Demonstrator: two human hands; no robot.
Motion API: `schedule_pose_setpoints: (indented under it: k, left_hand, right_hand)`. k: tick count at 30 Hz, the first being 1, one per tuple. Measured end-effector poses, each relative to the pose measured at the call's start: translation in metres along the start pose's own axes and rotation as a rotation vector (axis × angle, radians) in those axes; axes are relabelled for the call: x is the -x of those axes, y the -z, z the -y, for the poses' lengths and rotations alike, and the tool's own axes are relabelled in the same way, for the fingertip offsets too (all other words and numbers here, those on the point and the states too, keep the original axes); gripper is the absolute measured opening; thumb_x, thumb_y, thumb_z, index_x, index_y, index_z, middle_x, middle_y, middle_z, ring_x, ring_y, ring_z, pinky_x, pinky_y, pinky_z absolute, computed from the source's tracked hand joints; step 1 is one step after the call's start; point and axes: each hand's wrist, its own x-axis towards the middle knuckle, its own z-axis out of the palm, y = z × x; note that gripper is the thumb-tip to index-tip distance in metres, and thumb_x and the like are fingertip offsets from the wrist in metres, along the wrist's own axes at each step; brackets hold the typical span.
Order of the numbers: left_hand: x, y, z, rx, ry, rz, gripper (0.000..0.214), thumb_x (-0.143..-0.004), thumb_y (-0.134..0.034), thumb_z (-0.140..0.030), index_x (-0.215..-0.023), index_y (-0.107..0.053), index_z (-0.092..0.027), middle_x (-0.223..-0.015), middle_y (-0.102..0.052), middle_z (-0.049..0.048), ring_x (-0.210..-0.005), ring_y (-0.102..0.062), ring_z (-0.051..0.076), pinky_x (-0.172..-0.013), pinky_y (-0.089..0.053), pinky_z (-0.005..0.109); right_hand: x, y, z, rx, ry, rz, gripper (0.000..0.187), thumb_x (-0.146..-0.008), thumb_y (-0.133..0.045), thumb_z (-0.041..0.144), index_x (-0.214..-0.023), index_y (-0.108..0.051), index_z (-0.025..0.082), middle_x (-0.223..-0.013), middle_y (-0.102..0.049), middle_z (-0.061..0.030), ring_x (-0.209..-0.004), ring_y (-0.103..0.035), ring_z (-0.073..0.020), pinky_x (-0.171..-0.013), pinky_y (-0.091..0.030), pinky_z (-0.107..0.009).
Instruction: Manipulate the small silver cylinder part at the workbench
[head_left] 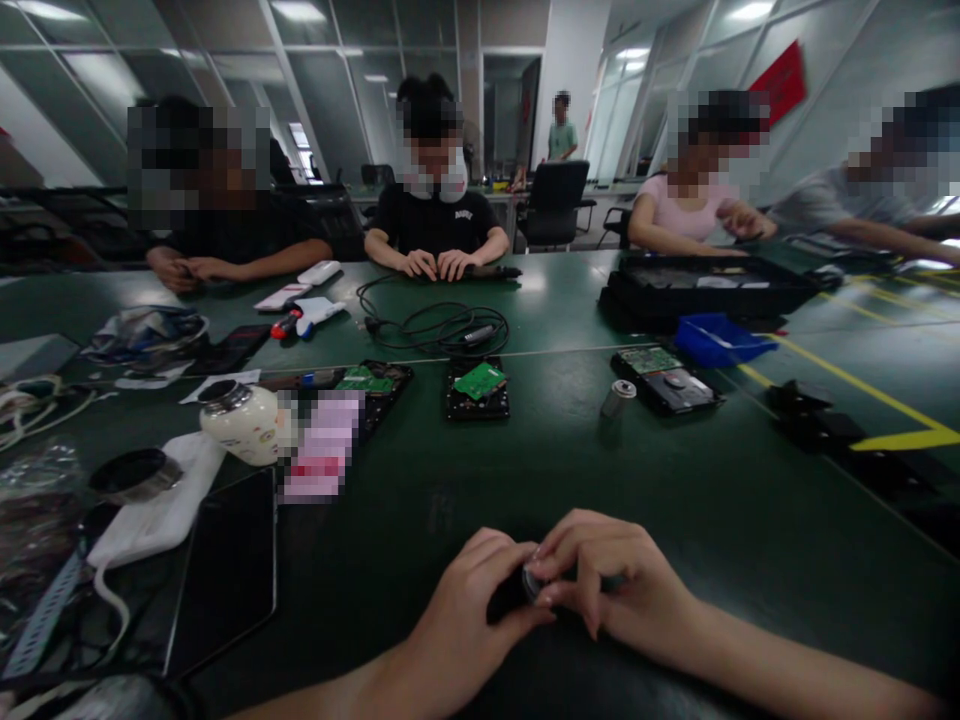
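Observation:
In the front middle of the head view, my left hand [480, 600] and my right hand [619, 565] meet over the green tabletop. Between their fingertips is a small round metal piece [532, 582], dark with a silvery rim. My left thumb and fingers curl around its left side, while the right fingertips pinch it from the other side. Fingers cover much of it, so its exact kind does not show. Farther off stand a metal cylinder [619, 398] and two opened hard drives, one [478, 388] with a loose green circuit board on it, the other [669, 382] to the right.
On the left lie a black tablet [225, 570], a white power strip [169, 510], a cream jar [247, 425] and a pink paper [322, 445]. A coiled black cable [435, 325], a blue bin [720, 340] and a black tray [712, 285] lie farther back. Several people sit opposite.

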Motion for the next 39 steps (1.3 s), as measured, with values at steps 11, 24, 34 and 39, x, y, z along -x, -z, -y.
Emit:
schedule_pose_setpoints:
  k: [11,24,34,39]
  left_hand:
    - [0.001,-0.002,0.002,-0.004,-0.001,0.013,0.029,-0.077,-0.074,-0.012,-0.104,-0.066,-0.021,-0.095,-0.064,0.0031,-0.090,-0.057,0.020,-0.079,-0.048,0.032]
    - [0.000,0.002,-0.003,0.010,0.016,0.025,0.033,-0.079,-0.074,-0.015,-0.110,-0.064,-0.021,-0.100,-0.065,0.0040,-0.095,-0.058,0.021,-0.084,-0.048,0.034]
    - [-0.001,0.000,0.000,-0.016,0.029,0.037,0.031,-0.077,-0.076,-0.014,-0.105,-0.064,-0.019,-0.097,-0.063,0.0039,-0.093,-0.057,0.021,-0.082,-0.048,0.033]
    - [-0.003,0.003,-0.001,-0.026,0.030,0.066,0.045,-0.076,-0.076,-0.014,-0.117,-0.061,-0.023,-0.104,-0.065,0.0036,-0.099,-0.057,0.022,-0.089,-0.046,0.033]
  right_hand:
    - [0.002,-0.002,-0.001,0.019,-0.025,-0.034,0.030,-0.084,-0.067,0.017,-0.056,-0.060,0.019,-0.075,-0.073,-0.0037,-0.078,-0.069,-0.0148,-0.068,-0.056,-0.026]
    - [0.004,0.005,0.000,0.163,-0.111,-0.089,0.015,-0.076,-0.076,0.023,-0.085,-0.066,0.019,-0.073,-0.064,-0.0015,-0.070,-0.060,-0.0150,-0.066,-0.048,-0.028]
    - [0.003,0.008,0.001,0.268,-0.157,-0.001,0.008,-0.085,-0.068,0.028,-0.088,-0.075,0.025,-0.082,-0.059,-0.0030,-0.077,-0.059,-0.0154,-0.068,-0.047,-0.028]
    - [-0.007,0.046,-0.024,0.325,-0.221,-0.187,0.009,-0.085,-0.067,0.030,-0.089,-0.073,0.026,-0.093,-0.062,-0.0034,-0.089,-0.061,-0.0178,-0.080,-0.048,-0.031]
